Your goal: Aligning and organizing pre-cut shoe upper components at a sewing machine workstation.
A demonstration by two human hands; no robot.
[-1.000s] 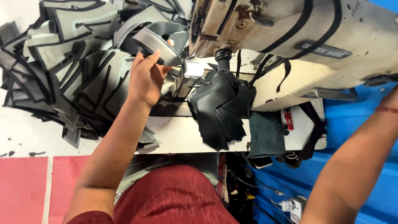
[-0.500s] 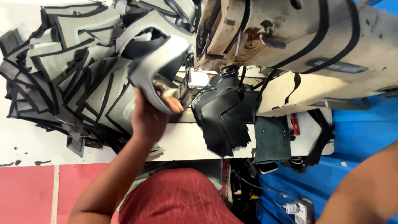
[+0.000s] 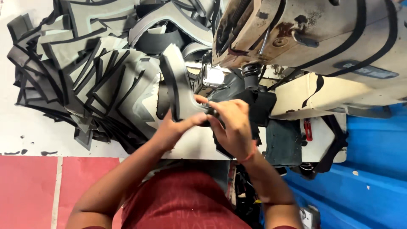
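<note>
Right now both hands grip one curved grey foam-backed fabric piece with a dark edge (image 3: 178, 87), holding it upright just in front of the needle area of the worn beige industrial sewing machine (image 3: 305, 38). The left hand (image 3: 176, 127) pinches the piece's lower end from the left, fingers closed on it. The right hand (image 3: 233, 125) closes on the same end from the right, thumb pressing against the fabric, an orange thread band at its wrist. The piece's upper part rises toward the heap of cut grey and black fabric pieces (image 3: 80, 76), which covers the white counter (image 3: 25, 127) to the left and overhangs its front edge. Black stitched pieces (image 3: 258, 106) hang just under the machine head, touching the right hand's knuckles.

The fingers sit very near the presser foot, so a slip while feeding could bring a fingertip under the needle. Since the grip holds only one end, the free upper part could flop and catch in the heap, dragging loose pieces off the counter. The hanging black pieces could also get drawn into a seam.
</note>
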